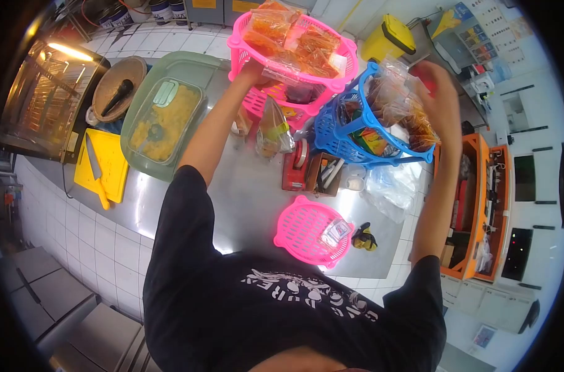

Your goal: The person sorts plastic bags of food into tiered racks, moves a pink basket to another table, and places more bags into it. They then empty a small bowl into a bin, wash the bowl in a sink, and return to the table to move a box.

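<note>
My left hand (255, 73) is at the near-left rim of a pink plastic basket (242, 46), its fingers mostly hidden. Clear bags of orange-red food (276, 34) fill that basket's top. On the right, my right hand (432, 87) reaches over the far side of a blue plastic basket (362, 139), beside clear plastic bags (396, 99) with brownish contents. Its fingertips are hard to make out, and a small red patch shows near them. Colourful packets (370, 141) show inside the blue basket. A clear bag with greenish contents (274, 131) stands in front of the pink basket.
The steel table (232, 204) also holds a pink basket lid (304, 229), a red device (295, 164), a box of pens (324, 173) and a green-lidded tub (164, 118). A knife (93, 158) lies on a yellow cutting board (111, 164) at left.
</note>
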Tool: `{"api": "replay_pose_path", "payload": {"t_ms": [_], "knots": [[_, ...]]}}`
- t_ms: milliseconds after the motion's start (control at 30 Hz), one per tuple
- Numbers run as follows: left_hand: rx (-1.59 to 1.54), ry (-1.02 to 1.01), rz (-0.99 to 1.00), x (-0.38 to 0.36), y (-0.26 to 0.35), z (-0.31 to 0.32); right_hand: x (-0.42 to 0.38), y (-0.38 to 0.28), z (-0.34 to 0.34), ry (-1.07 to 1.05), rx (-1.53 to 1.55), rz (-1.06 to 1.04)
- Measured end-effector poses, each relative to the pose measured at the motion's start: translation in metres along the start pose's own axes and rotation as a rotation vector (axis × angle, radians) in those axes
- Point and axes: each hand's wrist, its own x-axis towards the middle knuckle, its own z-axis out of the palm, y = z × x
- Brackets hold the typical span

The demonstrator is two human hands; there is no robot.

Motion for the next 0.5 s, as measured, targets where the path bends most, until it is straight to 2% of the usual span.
{"api": "replay_pose_path", "payload": {"t_ms": [33,67,100,133,200,333,400,433,500], "knots": [[-0.283,0.001,-0.08,0.007,-0.007,0.003,0.005,-0.026,0.01,-0.076,0.184,0.04],[-0.567,0.024,-0.159,0.013,-0.014,0.006,0.008,-0.048,0.028,-0.148,0.237,0.0],[-0.505,0.037,-0.115,0.016,-0.018,0.007,0.01,-0.069,0.049,-0.219,0.291,-0.042],[-0.442,0.051,-0.07,0.018,-0.022,0.008,0.013,-0.082,0.075,-0.207,0.278,-0.169],[-0.314,0.081,0.021,0.02,-0.025,0.006,0.022,-0.096,0.135,-0.027,0.152,-0.402],[-0.115,0.095,0.196,0.011,-0.012,-0.005,0.039,-0.11,0.16,-0.109,0.116,-0.417],[-0.078,-0.092,0.047,0.002,0.004,-0.012,0.047,-0.107,0.157,-0.208,0.264,-0.395],[-0.079,-0.09,0.052,-0.003,0.008,-0.013,0.05,-0.108,0.155,-0.206,0.258,-0.396],[0.012,0.049,0.208,-0.009,0.012,-0.01,0.055,-0.108,0.149,-0.281,0.363,-0.225]]}}
